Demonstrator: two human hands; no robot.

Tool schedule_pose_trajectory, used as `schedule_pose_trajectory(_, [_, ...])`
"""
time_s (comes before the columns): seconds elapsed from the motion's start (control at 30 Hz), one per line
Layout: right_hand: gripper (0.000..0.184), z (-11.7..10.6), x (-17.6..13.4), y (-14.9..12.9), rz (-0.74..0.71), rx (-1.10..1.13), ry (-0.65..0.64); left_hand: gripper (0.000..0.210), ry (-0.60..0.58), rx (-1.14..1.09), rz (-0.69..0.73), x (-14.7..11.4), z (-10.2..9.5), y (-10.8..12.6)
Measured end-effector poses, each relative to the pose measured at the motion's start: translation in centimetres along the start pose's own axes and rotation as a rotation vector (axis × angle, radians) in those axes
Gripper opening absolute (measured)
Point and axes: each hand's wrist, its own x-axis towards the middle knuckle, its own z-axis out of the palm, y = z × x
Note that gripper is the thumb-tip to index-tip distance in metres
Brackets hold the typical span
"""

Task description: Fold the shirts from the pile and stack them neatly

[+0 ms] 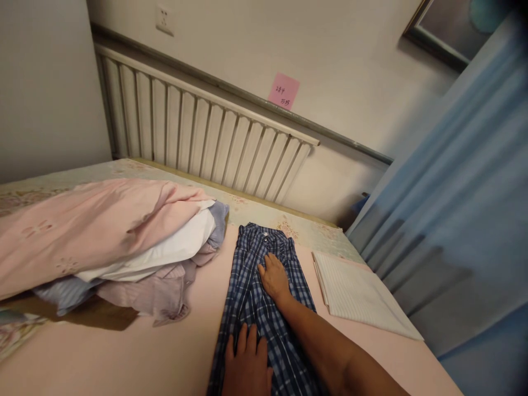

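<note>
A navy plaid shirt [247, 280] with white lines lies on the pink sheet, narrowed lengthwise, its collar at the far end. My right hand [274, 279] rests on its upper part below the collar, palm down with the fingers stretched out. Nearer to me, my left hand [247, 360] is laid over the lower left part of the shirt, fingers apart. Neither hand grips the cloth. The shirt's near end runs out of the bottom of the view and is partly covered by my right forearm.
A heap of pink, white and grey-mauve clothes [111, 231] fills the left side. To the right lies a folded striped pale cloth [363, 297]. Beyond the bed stand a radiator [198, 126] and a wall with a pink note [284, 91]; a blue curtain [462, 220] hangs at right.
</note>
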Motion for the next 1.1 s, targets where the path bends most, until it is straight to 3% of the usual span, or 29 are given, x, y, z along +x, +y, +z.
schedule_pose_trajectory(0.5, [0.045, -0.24, 0.04, -0.13, 0.014, 0.014, -0.01, 0.057, -0.04, 0.016, -0.011, -0.18, -0.44, 0.35])
schedule_pose_trajectory(0.77, [0.046, 0.2, 0.11, 0.08, 0.01, -0.006, 0.004, 0.053, 0.002, 0.012, -0.038, 0.0, 0.3, 0.02])
schedule_pose_trajectory(1.1, [0.044, -0.04, 0.09, 0.02, 0.012, 0.01, 0.006, 0.053, -0.025, 0.026, -0.046, 0.06, 0.35, 0.03])
